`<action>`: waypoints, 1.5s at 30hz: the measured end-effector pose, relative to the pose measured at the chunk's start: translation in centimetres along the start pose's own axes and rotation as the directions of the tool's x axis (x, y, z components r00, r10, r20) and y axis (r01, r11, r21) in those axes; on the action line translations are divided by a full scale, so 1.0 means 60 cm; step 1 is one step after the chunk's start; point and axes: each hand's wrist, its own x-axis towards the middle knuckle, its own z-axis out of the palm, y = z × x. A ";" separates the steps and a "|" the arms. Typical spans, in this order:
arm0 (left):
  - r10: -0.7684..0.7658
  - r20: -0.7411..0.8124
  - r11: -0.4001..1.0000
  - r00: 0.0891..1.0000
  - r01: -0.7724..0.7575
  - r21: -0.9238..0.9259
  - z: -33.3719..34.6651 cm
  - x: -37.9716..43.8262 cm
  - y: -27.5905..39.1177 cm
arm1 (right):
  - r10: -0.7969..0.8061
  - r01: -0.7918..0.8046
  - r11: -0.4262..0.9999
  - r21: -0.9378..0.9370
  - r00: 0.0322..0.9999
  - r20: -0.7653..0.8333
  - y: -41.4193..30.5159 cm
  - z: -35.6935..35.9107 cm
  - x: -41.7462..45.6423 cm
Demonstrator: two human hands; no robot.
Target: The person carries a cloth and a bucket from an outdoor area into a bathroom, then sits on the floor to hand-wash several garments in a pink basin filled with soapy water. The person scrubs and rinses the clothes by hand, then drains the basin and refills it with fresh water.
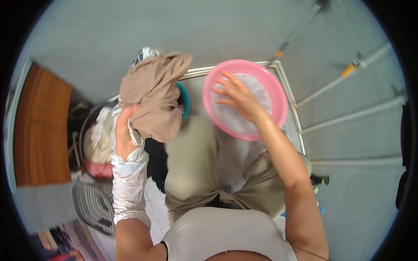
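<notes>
My left hand [125, 129] grips a bunched tan cloth garment [153, 94], raised at the left; its fingers are mostly hidden by the fabric. A white cloth [130, 186] covers that forearm. A patterned piece of cloth [145, 55] shows above the tan one. My right hand [240, 96], fingers spread and holding nothing, is over a pink plastic basin [281, 98] with sudsy water [258, 94] in it. Behind the tan garment, part of a teal basin [185, 99] shows.
White pipes [298, 137] run along the wall corner behind the pink basin. At left stand a tub of clothes [101, 140], a grey plastic basket [93, 208] and a wooden panel [42, 127]. A dark bottle [320, 179] lies right of my knee.
</notes>
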 end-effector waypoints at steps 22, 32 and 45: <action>-0.522 0.139 -0.646 0.842 -0.497 0.579 -0.110 0.495 -0.504 | -0.005 -0.087 -0.033 -0.996 0.996 -0.087 0.337 -0.416 0.009; -0.572 -0.137 -0.769 0.808 -0.471 0.433 -0.217 0.575 -0.644 | 0.012 -0.659 0.345 -0.669 0.715 -0.699 0.518 -0.530 0.063; 0.044 -0.040 0.312 0.998 0.025 0.950 -0.192 0.621 -0.464 | 0.025 0.070 0.987 0.142 0.818 -0.575 0.018 -0.443 0.088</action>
